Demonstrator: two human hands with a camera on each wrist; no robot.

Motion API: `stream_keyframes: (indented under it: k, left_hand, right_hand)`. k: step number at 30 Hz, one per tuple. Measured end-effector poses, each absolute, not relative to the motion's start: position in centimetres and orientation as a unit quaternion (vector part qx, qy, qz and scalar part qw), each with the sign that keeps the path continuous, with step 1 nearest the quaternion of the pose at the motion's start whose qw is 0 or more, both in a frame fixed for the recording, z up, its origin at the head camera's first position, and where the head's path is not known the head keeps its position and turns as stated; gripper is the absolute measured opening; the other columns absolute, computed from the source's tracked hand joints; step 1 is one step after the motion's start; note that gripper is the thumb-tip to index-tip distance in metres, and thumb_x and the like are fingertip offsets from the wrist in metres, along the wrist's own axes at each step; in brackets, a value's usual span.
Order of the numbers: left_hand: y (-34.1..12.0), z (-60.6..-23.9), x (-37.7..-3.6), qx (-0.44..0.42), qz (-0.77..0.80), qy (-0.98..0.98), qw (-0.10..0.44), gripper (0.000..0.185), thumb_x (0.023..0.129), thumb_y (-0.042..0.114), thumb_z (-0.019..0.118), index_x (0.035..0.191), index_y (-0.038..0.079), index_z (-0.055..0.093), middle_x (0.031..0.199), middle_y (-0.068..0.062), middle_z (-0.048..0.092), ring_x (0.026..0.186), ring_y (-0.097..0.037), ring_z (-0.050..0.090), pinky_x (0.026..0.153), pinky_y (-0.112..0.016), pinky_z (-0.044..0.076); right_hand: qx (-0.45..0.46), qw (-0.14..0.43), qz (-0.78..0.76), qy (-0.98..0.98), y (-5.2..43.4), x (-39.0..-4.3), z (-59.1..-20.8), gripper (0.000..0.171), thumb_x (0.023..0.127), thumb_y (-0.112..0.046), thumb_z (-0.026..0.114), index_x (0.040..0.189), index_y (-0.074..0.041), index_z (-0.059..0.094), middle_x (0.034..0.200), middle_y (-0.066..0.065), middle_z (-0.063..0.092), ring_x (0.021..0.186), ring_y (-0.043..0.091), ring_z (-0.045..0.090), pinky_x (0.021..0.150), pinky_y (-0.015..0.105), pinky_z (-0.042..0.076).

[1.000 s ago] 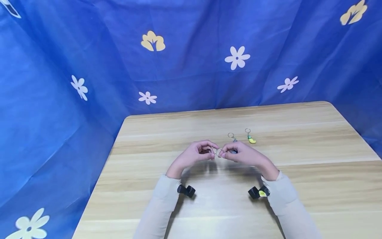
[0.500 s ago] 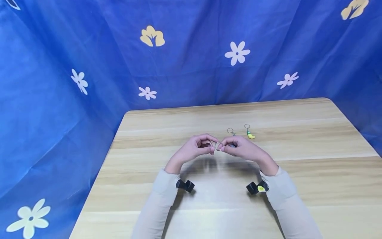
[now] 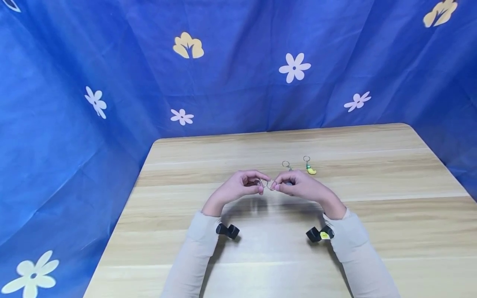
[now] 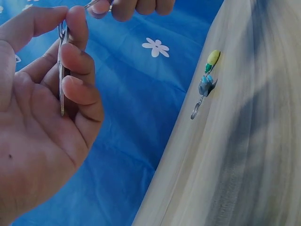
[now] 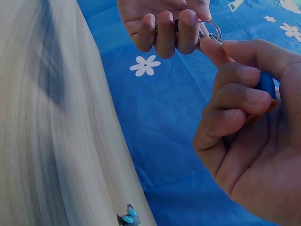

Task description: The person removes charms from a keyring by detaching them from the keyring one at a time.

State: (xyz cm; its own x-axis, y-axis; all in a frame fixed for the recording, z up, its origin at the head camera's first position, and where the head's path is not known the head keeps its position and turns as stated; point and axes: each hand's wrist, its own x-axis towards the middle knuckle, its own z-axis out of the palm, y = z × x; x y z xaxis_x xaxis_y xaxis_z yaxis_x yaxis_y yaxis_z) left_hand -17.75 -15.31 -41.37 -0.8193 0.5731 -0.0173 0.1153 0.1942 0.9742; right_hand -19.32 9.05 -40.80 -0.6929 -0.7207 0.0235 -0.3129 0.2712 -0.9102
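In the head view both hands meet above the table, fingertips close together. My left hand (image 3: 238, 186) pinches a metal split ring (image 5: 215, 29). A flat metal key (image 4: 61, 77), seen edge-on, lies under its curled fingers. My right hand (image 3: 302, 186) pinches the split ring of a keychain between thumb and forefinger. That keychain's blue and orange charm (image 5: 267, 85) sits inside the curled fingers, mostly hidden. The two rings overlap between the hands in the right wrist view.
On the wooden table (image 3: 208, 157) beyond the right hand lie two more keychains: one with a yellow and green charm (image 3: 311, 170), one with a grey-blue charm (image 4: 206, 85). A blue flowered cloth (image 3: 231, 82) hangs behind the table's far edge.
The head view has shifted slightly, moving the whole scene in frame. Both hands keep their pinches on the rings, with only small shifts of the fingertips. The keychains on the table stay put.
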Motion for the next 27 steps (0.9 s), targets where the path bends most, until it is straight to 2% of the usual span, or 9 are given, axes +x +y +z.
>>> stream_keyframes:
  k: [5,7,12,19,27]
  left_hand:
    - [-15.5,-41.3,-17.6,0.225,0.585,0.754,0.198,0.036,0.089,0.007,0.064,0.124,-0.001,0.059,0.092,-0.007,0.069,0.083,-0.010,0.065,0.084,-0.027,0.054]
    - [-15.5,-41.3,-17.7,0.218,0.586,0.755,0.197,0.037,0.089,0.007,0.063,0.124,-0.001,0.059,0.095,-0.013,0.069,0.083,-0.010,0.065,0.086,-0.027,0.054]
    - [-15.4,-41.5,-17.9,0.198,0.595,0.754,0.197,0.037,0.088,0.006,0.064,0.123,-0.002,0.060,0.096,-0.010,0.071,0.083,-0.012,0.066,0.089,-0.029,0.054]
    - [-15.1,-41.7,-17.9,0.185,0.600,0.753,0.196,0.033,0.087,0.008,0.067,0.118,-0.001,0.062,0.103,-0.030,0.065,0.080,-0.013,0.066,0.085,-0.029,0.055]
    - [-14.9,-41.7,-17.8,0.177,0.604,0.748,0.210,0.029,0.087,0.009,0.066,0.113,-0.003,0.062,0.100,-0.029,0.065,0.076,-0.013,0.063,0.079,-0.030,0.055]
  right_hand:
    - [-0.347,0.197,-0.496,0.771,8.8,-19.3,-40.9,0.017,0.095,-0.012,0.055,0.100,-0.005,0.070,0.091,0.009,0.063,0.069,0.007,0.046,0.062,0.021,0.041]
    - [-0.344,0.196,-0.499,0.771,8.7,-19.4,-40.9,0.016,0.095,-0.013,0.056,0.099,-0.007,0.070,0.091,0.008,0.063,0.070,0.008,0.046,0.062,0.022,0.040]
    - [-0.338,0.198,-0.507,0.768,8.7,-19.6,-41.3,0.016,0.095,-0.012,0.056,0.099,-0.005,0.069,0.088,0.008,0.060,0.069,0.008,0.044,0.059,0.021,0.038]
    - [-0.344,0.198,-0.513,0.761,8.7,-19.8,-41.8,0.017,0.094,-0.010,0.056,0.099,0.000,0.069,0.095,0.018,0.064,0.073,0.006,0.048,0.062,0.020,0.041]
    - [-0.352,0.194,-0.503,0.765,8.8,-19.9,-41.7,0.017,0.094,-0.009,0.057,0.099,0.002,0.069,0.095,0.022,0.065,0.075,0.006,0.051,0.066,0.020,0.044]
